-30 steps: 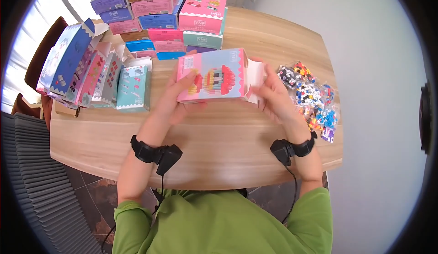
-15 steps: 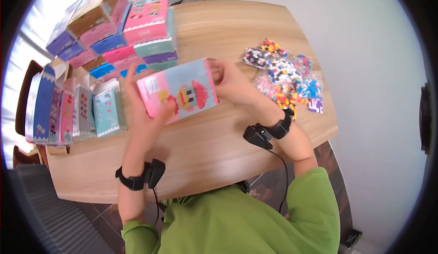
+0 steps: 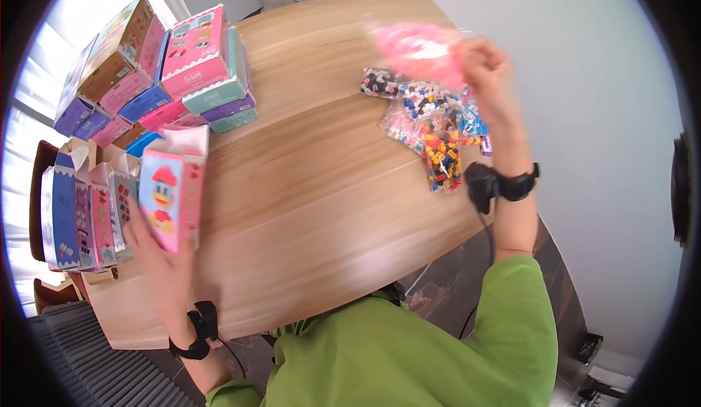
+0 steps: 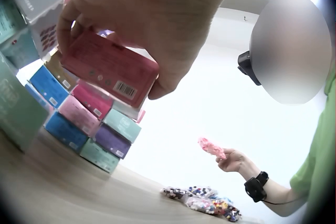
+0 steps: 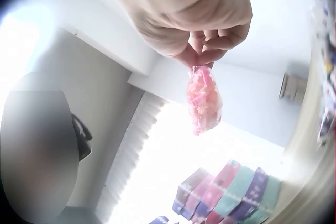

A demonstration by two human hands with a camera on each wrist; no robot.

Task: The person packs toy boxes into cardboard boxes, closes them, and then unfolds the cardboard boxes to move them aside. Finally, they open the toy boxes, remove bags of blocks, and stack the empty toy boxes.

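My left hand (image 3: 162, 261) grips a pink and blue toy-brick box (image 3: 164, 191) by its lower part, with the flap end up. In the left wrist view the fingers and thumb span the pink bottom panel (image 4: 113, 69), which bears a barcode. The box is beside the row of opened boxes at the left. My right hand (image 3: 488, 74) pinches the top of a clear bag of pink pieces (image 5: 203, 98), which hangs from the fingertips. In the head view this pink bag (image 3: 420, 50) is blurred and overlaps the far side of the bag pile (image 3: 431, 107).
Stacked closed boxes (image 3: 193, 56) stand at the back left. Opened boxes (image 3: 66, 217) line the left edge of the wooden table (image 3: 314, 188). A bag of yellow, red and black pieces (image 3: 443, 162) lies at the pile's near end. A wall (image 3: 584, 115) rises at the right.
The hands have parted. The left has carried the box left and turned it upright; the right has let go of the box and now holds the pink bag over at the right.
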